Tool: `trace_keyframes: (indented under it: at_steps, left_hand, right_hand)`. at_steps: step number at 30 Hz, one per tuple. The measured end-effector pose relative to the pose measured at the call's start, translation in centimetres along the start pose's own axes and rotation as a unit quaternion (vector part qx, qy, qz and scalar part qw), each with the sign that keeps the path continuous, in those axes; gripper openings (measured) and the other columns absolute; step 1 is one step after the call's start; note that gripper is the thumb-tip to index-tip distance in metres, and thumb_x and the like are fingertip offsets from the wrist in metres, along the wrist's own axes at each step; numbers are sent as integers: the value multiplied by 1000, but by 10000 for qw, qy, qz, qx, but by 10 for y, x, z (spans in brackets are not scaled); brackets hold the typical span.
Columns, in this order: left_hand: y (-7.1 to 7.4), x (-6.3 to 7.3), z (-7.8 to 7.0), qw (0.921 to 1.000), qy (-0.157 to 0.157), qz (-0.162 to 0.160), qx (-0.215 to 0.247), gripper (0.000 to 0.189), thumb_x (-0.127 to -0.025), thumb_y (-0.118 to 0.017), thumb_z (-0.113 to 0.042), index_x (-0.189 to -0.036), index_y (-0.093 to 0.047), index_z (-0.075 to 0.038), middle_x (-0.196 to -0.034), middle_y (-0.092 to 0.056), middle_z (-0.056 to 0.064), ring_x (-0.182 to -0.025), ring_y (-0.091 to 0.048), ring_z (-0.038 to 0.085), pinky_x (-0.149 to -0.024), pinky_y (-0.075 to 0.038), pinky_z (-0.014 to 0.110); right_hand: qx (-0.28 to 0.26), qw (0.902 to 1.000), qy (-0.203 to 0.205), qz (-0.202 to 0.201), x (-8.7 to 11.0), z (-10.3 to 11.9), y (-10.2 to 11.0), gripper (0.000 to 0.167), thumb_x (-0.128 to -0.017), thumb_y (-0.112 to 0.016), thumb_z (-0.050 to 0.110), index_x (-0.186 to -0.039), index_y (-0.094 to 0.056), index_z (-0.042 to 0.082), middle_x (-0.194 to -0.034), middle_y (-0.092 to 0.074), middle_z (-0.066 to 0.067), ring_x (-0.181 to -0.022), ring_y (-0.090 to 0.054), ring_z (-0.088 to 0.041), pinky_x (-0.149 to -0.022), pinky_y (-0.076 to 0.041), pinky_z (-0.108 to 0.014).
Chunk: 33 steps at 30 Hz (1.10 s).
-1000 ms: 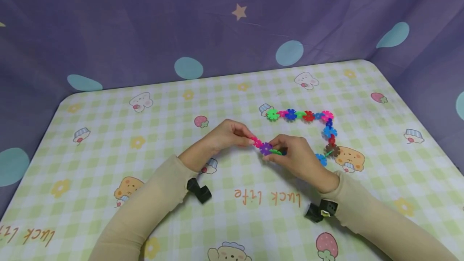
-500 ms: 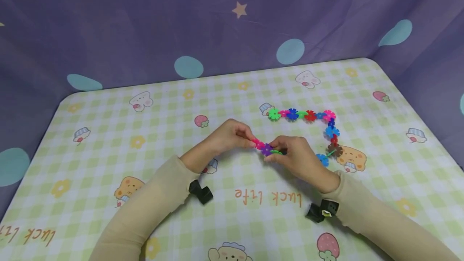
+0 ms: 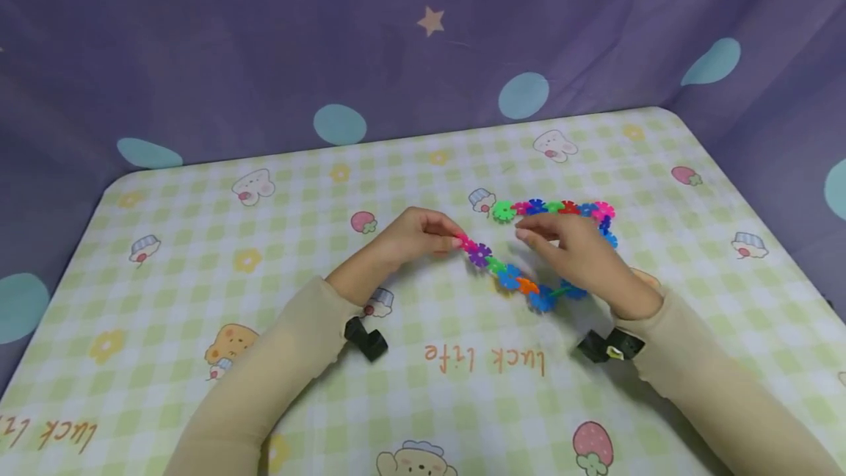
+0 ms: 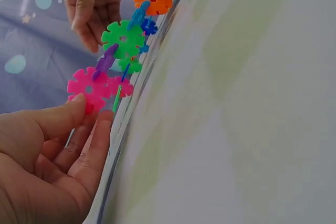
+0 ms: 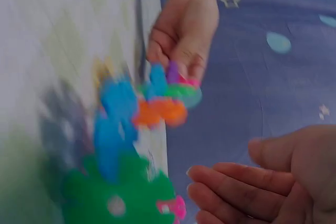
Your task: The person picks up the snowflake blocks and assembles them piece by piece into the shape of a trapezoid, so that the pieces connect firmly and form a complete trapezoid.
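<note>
My left hand (image 3: pixel 416 233) pinches a pink snowflake disc (image 4: pixel 86 85) between thumb and fingers, at one end of a chain of interlocking snowflake discs. From there run a purple disc (image 3: pixel 480 255), a green one, a blue one and an orange disc (image 3: pixel 526 285), then more blue. The chain bends round on the right to a back row that ends in a light green disc (image 3: pixel 504 211). Above the chain my right hand (image 3: pixel 581 252) holds nothing, its thumb and fingers apart. It hides part of the chain's right side in the head view.
A checked tablecloth (image 3: pixel 317 402) with printed cakes, strawberries and lettering covers the table. Behind it hangs a purple curtain (image 3: pixel 251 42) with stars and blue spots. A small black camera (image 3: pixel 366 339) is strapped at the left wrist, another black camera (image 3: pixel 609 346) at the right.
My right hand has let go of the chain near the purple and green discs and moved up and to the right. The left hand keeps its pinch on the pink disc.
</note>
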<state>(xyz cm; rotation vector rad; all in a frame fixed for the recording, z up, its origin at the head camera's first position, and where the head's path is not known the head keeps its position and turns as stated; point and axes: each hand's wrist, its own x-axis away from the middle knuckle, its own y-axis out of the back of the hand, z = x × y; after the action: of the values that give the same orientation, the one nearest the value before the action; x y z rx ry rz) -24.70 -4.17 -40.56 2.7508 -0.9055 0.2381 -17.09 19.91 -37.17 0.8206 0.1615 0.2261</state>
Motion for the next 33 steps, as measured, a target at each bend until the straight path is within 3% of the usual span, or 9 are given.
trace_keyframes:
  at_steps: [8,11,16,21,26,33]
  left_hand:
    - [-2,-14,0,9998,212,-55,-13,16,-86,-66,0,-100,-67,8,-81,-67,4,-72,-61,12,-66,-54,26]
    - [-3,-17,-1,9995,271,-121,50,17,-86,-65,1,-101,-66,8,-81,-66,3,-71,-60,12,-64,-54,24]
    - [-5,-19,-2,9990,350,-133,250,18,-86,-65,1,-102,-65,9,-81,-65,2,-71,-61,11,-62,-53,23]
    - [-7,-19,-3,9982,469,-104,358,18,-86,-65,1,-103,-65,9,-80,-66,2,-70,-63,11,-60,-53,22]
    - [-6,-21,-2,9977,539,-102,394,17,-86,-65,2,-102,-65,8,-78,-65,2,-70,-63,11,-60,-53,22]
    - [-5,-17,-1,9988,378,7,305,16,-84,-67,3,-99,-65,9,-76,-67,0,-70,-63,11,-60,-53,23]
  right_hand:
    - [51,9991,-372,-185,-15,-15,19,27,-97,-54,22,-110,-68,4,-105,-68,-12,-90,-61,-24,-77,-47,-41]
    - [125,9993,-343,-122,-23,-18,26,25,-96,-55,19,-113,-66,4,-109,-67,-14,-95,-61,-27,-82,-47,-43]
    - [300,9989,-71,348,-39,-22,36,28,-92,-58,7,-118,-62,-2,-118,-62,-20,-113,-54,-35,-97,-40,-51]
    - [801,9921,-286,917,-54,-25,40,34,-89,-62,6,-122,-59,-2,-125,-56,-24,-119,-48,-40,-99,-37,-53]
    - [983,9857,-349,1320,-65,-31,35,33,-86,-66,4,-117,-61,-4,-116,-62,-23,-111,-54,-37,-97,-40,-51]
    - [698,9857,107,1530,-67,-26,22,21,-84,-66,-3,-105,-67,-1,-95,-69,-14,-93,-63,-28,-85,-48,-44]
